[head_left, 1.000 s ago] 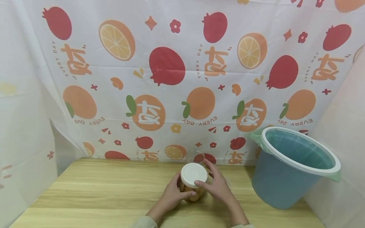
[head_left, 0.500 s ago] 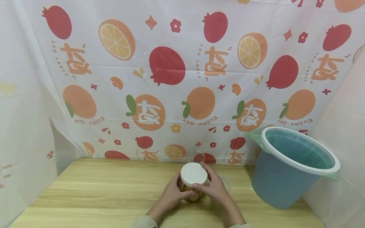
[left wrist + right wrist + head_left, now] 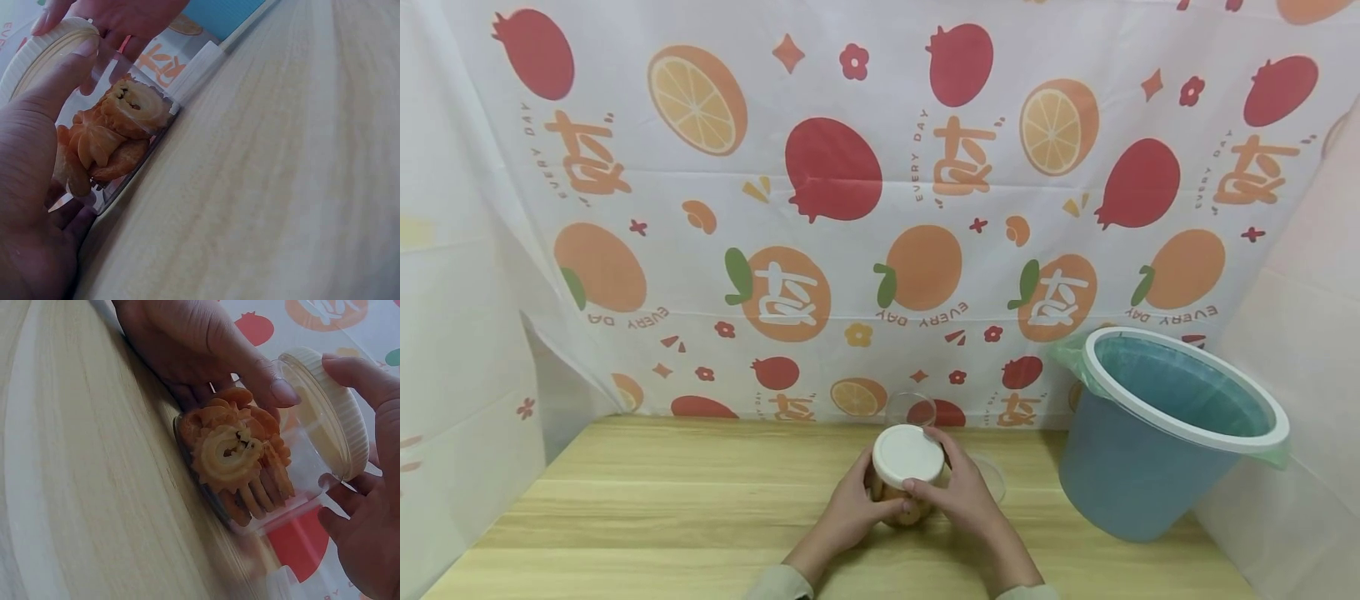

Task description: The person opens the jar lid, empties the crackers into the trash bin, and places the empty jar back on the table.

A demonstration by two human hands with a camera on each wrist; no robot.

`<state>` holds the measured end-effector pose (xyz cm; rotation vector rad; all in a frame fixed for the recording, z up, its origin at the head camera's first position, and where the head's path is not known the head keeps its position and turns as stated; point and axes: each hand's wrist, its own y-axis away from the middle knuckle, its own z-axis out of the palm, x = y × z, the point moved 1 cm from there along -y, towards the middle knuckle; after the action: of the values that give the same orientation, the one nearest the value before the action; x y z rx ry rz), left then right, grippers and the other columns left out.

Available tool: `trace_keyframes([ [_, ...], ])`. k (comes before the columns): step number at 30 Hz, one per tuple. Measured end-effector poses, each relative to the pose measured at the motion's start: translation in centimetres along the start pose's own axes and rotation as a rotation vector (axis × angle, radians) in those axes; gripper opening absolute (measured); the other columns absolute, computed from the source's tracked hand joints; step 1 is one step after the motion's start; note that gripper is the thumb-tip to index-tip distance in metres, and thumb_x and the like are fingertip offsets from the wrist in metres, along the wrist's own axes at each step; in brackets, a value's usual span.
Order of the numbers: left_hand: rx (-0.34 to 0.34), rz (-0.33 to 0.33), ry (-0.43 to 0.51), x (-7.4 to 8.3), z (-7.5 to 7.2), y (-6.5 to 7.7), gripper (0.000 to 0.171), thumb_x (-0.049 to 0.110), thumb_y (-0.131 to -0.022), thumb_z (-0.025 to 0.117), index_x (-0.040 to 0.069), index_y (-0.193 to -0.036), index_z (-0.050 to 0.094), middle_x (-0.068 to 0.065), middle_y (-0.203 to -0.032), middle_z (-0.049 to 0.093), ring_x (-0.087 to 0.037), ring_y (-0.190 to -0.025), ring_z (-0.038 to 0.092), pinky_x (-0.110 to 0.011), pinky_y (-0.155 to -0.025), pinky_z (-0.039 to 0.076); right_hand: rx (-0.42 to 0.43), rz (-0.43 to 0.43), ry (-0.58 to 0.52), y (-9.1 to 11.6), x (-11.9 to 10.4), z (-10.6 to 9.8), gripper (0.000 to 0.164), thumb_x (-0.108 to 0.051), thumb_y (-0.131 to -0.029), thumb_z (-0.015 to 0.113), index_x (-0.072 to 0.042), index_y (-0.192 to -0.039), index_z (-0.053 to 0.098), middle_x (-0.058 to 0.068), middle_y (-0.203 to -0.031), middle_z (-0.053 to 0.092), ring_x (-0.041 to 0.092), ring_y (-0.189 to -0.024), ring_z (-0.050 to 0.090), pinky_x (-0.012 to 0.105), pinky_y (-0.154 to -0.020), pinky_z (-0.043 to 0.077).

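Note:
A clear plastic jar (image 3: 250, 512) stands on the wooden table with a ribbed white lid (image 3: 908, 456) on its top. Through its wall show several golden-brown cookies (image 3: 228, 453), some swirled, heaped in the lower part. My left hand (image 3: 853, 507) grips the jar's side, thumb across the front, as the left wrist view also shows. My right hand (image 3: 961, 492) holds the lid by its edge, thumb at the near side and fingers at the far right. The far side of the jar is hidden from the head view.
Behind the jar stands a clear, empty-looking container (image 3: 912, 408). A clear round rim (image 3: 991, 479) shows right of my right hand. A blue bin (image 3: 1138, 475) with a white rim and green liner stands at the right. Fruit-printed cloth (image 3: 842, 275) hangs behind the table (image 3: 662, 500).
My right hand's fingers have drawn in closer around the lid, and the hand has come slightly left, uncovering the clear rim beside it. My left hand keeps its grip. The head view has shifted slightly.

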<state>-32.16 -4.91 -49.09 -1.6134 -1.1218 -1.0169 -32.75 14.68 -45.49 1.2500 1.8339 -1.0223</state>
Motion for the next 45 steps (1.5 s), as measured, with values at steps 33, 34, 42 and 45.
trace_keyframes([
  [33, -0.041, 0.054, -0.036, -0.45, 0.19, 0.09, 0.095, 0.031, -0.077, 0.087, 0.013, -0.155, 0.037, -0.010, -0.149, 0.053, -0.030, -0.139, 0.046, -0.051, -0.115, 0.036, -0.036, 0.038, -0.077, -0.26, 0.40, 0.49, 0.105, -0.031, -0.070, 0.093, -0.019, -0.155, 0.034, 0.012, -0.146, 0.053, 0.031, -0.130, 0.053, 0.054, -0.108, 0.042],
  [34, -0.041, 0.052, -0.033, -0.44, 0.20, 0.08, 0.095, 0.031, -0.077, 0.087, 0.013, -0.155, 0.037, -0.010, -0.149, 0.053, -0.030, -0.139, 0.046, -0.052, -0.116, 0.035, -0.033, 0.044, -0.079, -0.27, 0.40, 0.52, 0.104, -0.031, -0.069, 0.093, -0.019, -0.155, 0.035, 0.012, -0.146, 0.053, 0.031, -0.130, 0.053, 0.054, -0.108, 0.042],
  [42, -0.047, 0.050, -0.026, -0.46, 0.35, -0.02, 0.093, 0.031, -0.079, 0.086, 0.014, -0.155, 0.036, -0.009, -0.150, 0.052, -0.030, -0.142, 0.044, -0.057, -0.118, 0.031, -0.005, 0.061, -0.089, -0.31, 0.12, 0.58, 0.102, -0.032, -0.068, 0.094, -0.017, -0.153, 0.038, 0.011, -0.145, 0.054, 0.030, -0.130, 0.053, 0.053, -0.109, 0.043],
  [45, -0.050, 0.052, -0.029, -0.48, 0.35, -0.04, 0.094, 0.031, -0.079, 0.086, 0.013, -0.156, 0.035, -0.010, -0.151, 0.051, -0.031, -0.143, 0.043, -0.058, -0.119, 0.031, 0.008, 0.056, -0.078, -0.32, -0.04, 0.59, 0.101, -0.033, -0.067, 0.094, -0.017, -0.151, 0.041, 0.010, -0.143, 0.056, 0.029, -0.128, 0.055, 0.052, -0.108, 0.043],
])
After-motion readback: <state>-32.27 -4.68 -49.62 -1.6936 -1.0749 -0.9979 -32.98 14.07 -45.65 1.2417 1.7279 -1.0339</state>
